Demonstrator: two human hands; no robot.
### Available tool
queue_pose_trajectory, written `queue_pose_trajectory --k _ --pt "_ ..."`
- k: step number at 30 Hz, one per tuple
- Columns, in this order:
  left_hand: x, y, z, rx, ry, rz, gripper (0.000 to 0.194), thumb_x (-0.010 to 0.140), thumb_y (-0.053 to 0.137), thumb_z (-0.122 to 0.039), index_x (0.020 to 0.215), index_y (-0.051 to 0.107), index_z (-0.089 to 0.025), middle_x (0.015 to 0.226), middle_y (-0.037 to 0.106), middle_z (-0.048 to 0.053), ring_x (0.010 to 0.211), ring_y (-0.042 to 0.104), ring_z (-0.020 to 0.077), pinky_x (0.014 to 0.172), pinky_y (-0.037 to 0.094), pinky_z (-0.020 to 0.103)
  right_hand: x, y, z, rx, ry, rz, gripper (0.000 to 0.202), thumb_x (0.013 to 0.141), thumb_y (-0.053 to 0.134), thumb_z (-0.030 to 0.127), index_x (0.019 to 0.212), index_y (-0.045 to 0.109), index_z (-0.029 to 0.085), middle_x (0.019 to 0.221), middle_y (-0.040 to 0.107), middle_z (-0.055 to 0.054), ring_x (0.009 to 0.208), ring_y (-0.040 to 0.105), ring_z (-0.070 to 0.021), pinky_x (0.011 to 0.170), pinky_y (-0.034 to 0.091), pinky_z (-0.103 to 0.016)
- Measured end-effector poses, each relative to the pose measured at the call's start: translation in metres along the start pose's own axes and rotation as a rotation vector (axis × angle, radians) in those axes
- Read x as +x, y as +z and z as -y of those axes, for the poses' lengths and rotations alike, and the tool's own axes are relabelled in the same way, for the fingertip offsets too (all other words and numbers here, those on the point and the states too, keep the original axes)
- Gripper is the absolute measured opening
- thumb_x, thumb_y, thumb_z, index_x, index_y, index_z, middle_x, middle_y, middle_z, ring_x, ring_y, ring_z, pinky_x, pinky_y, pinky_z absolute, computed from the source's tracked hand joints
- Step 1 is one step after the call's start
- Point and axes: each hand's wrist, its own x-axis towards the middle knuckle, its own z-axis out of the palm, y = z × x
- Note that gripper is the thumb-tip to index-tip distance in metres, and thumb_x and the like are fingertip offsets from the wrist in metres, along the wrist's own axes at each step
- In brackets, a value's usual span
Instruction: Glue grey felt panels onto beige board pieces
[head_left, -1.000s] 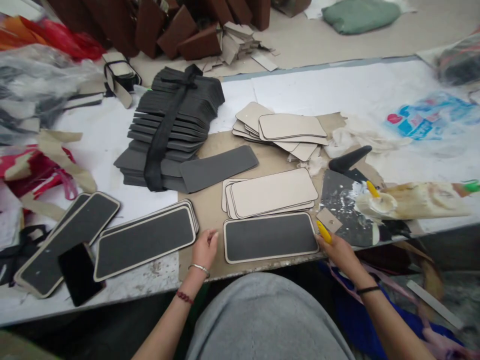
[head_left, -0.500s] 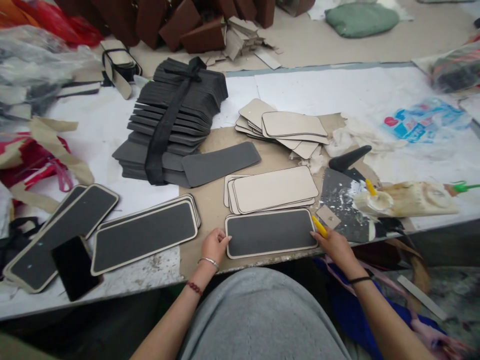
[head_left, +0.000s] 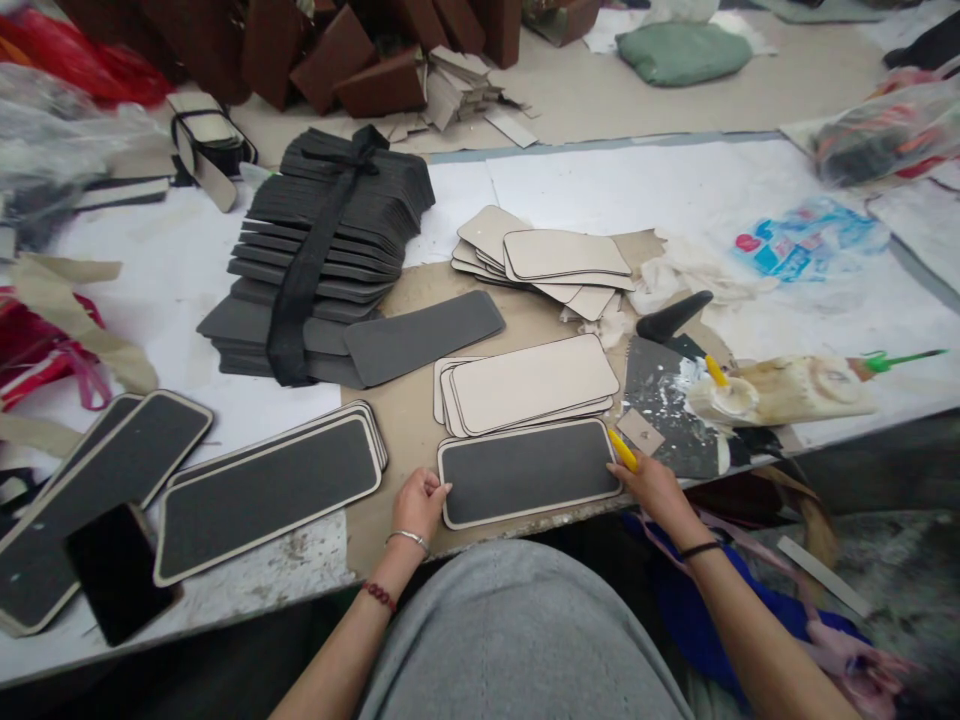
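Observation:
A dark grey panel with a beige border (head_left: 529, 472) lies flat at the table's front edge. My left hand (head_left: 421, 503) is closed on its left end, thumb on top. At the right end, my right hand (head_left: 654, 487) touches the corner with its fingertips and is closed around a yellow stick-like tool (head_left: 623, 451), perhaps a glue applicator. Just behind the panel sits a stack of beige panels with dark edges (head_left: 536, 385). Farther back, more beige panels (head_left: 568, 255) lie in a loose pile. To the left is a stack of finished-looking bordered panels (head_left: 274, 495).
A strap-bound bundle of dark grey pieces (head_left: 322, 250) stands back left, one loose grey piece (head_left: 427, 338) before it. A phone (head_left: 118, 575) lies front left near more bordered panels (head_left: 105, 490). At right are a white-smeared dark board (head_left: 660, 400) and a glue bottle (head_left: 802, 390).
The camera view has shifted slightly, moving the table contents left in the picture. Both hands stay at the two ends of the panel, and the yellow tool remains in my right hand.

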Motion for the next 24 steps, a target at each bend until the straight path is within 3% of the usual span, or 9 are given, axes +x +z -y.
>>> queue_pose_trajectory --k 13,17,19,21,24 --pt "0.004 0.001 0.007 0.01 -0.011 0.035 0.017 0.06 0.058 -0.033 0.056 0.047 -0.021 0.053 0.054 -0.002 0.052 0.053 0.0149 0.056 0.041 0.027 -0.005 -0.007 0.007 0.054 0.043 0.025 0.029 0.082 0.045 0.041 0.096 0.058 0.019 0.082 0.065 -0.007 0.079 0.061 -0.0207 0.064 0.037 -0.026" --pt "0.004 -0.005 0.014 -0.013 -0.006 0.041 0.022 0.063 0.057 -0.04 0.058 0.048 -0.021 0.051 0.053 -0.002 0.049 0.052 0.0155 0.054 0.042 0.028 -0.01 -0.018 -0.001 0.129 0.052 -0.033 0.033 0.08 0.045 0.044 0.093 0.057 0.017 0.076 0.063 -0.008 0.076 0.06 -0.022 0.064 0.038 -0.027" --pt "0.005 -0.009 0.012 0.061 0.092 -0.038 0.024 0.068 0.054 -0.042 0.06 0.049 -0.02 0.053 0.052 -0.001 0.05 0.051 0.0159 0.055 0.042 0.03 -0.009 -0.03 -0.002 0.237 0.087 -0.113 0.036 0.081 0.041 0.048 0.091 0.057 0.016 0.071 0.061 -0.007 0.073 0.059 -0.0218 0.064 0.039 -0.028" --pt "0.008 -0.011 0.003 0.136 0.26 -0.14 0.022 0.074 0.051 -0.04 0.069 0.055 -0.019 0.063 0.056 0.002 0.059 0.053 0.0172 0.061 0.045 0.032 -0.006 -0.048 0.007 0.486 0.081 -0.188 0.043 0.083 0.033 0.052 0.089 0.055 0.016 0.068 0.058 -0.006 0.07 0.058 -0.0201 0.064 0.041 -0.028" --pt "0.021 -0.008 -0.019 0.206 0.539 -0.21 0.022 0.08 0.049 -0.033 0.091 0.061 -0.019 0.088 0.06 0.008 0.084 0.055 0.0205 0.078 0.046 0.036 0.001 -0.076 0.042 0.923 -0.066 -0.255 0.052 0.085 0.023 0.058 0.088 0.053 0.015 0.076 0.058 -0.007 0.076 0.057 -0.0175 0.07 0.044 -0.026"
